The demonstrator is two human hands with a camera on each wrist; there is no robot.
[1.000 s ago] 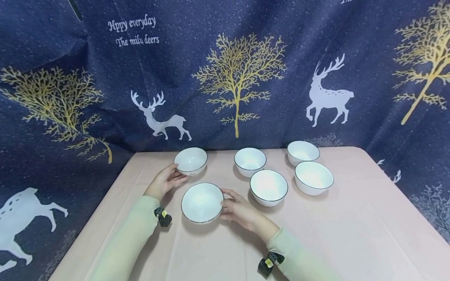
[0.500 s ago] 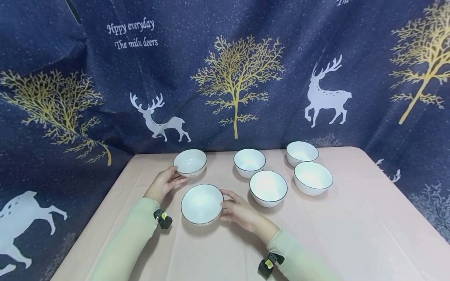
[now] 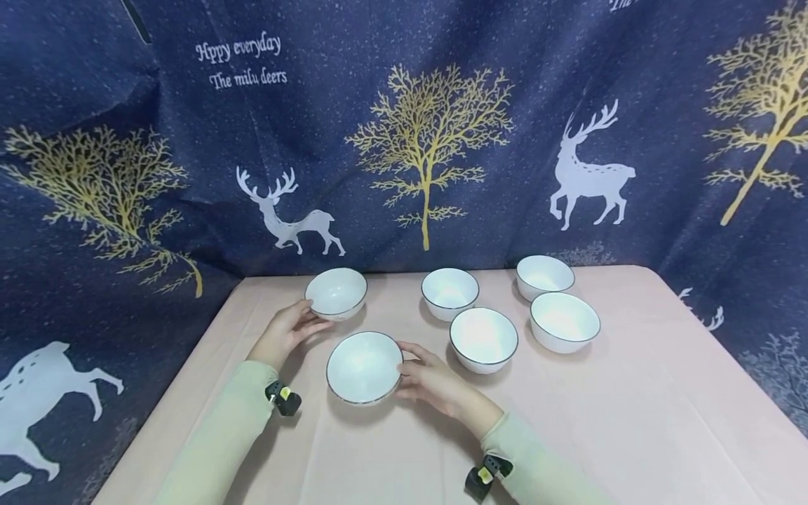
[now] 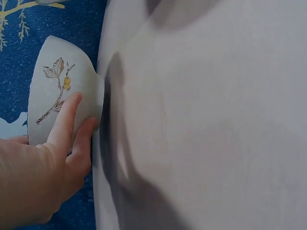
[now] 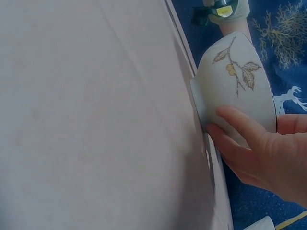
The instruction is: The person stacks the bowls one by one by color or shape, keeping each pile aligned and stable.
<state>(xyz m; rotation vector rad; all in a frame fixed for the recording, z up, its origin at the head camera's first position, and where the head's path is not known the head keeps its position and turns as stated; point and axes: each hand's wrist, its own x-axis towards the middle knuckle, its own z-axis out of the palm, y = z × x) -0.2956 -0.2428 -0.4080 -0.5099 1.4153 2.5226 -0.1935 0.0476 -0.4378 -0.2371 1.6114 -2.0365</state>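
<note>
Pale pink surface (image 3: 618,421) spreads before you. Nearest, your right grip (image 3: 435,381) holds the near bowl (image 3: 364,366) by its 3 o'clock side, thumb at the rim and fingers on the outer wall, so the bowl lies at 9 o'clock from that grip. Farther on, your left grip (image 3: 284,334) holds the far bowl (image 3: 337,292), which lies toward 2 o'clock from it. The relation to mind, it seems, is between these two: the far bowl is at 11 o'clock from the near one, their rims apart. Both are round, with no long axis to line up. Each is white with a thin dark rim and a brown-leaved sprig outside; you can't tell whether either base touches the surface. Beyond, around 2 o'clock from the near bowl, four other bowls (image 3: 483,338) stand upright before a dark blue backdrop (image 3: 536,49).
</note>
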